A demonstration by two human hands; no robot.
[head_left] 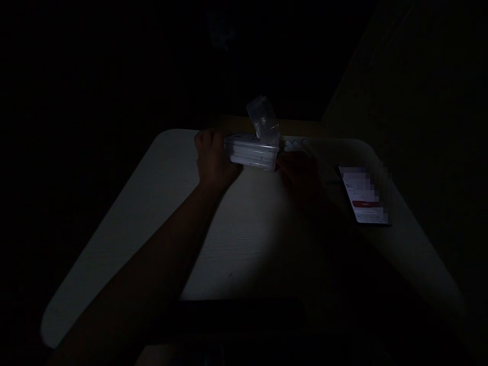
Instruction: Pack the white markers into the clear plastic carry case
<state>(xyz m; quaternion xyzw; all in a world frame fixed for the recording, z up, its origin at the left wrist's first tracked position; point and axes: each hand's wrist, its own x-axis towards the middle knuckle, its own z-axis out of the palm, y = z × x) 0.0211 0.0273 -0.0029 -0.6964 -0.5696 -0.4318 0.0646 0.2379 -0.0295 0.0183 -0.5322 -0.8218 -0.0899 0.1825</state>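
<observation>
A clear plastic box is seen lying on its side at the centre of the frame, a little above the middle, near the far edge of a pale table. White contents are shown through its wall, and a transparent flap is raised at its right end. The box's left end is gripped by the left hand, with the fingers curled over it. The right hand is placed at the box's right end, mostly lost in shadow; whether anything is held by it, and how far it is opened, cannot be told. Just beyond the right hand, small pale pieces with bluish parts are partly visible. A phone with a lit, partly pixelated screen is laid on the table at the right of the frame. The surroundings are left almost wholly dark.
</observation>
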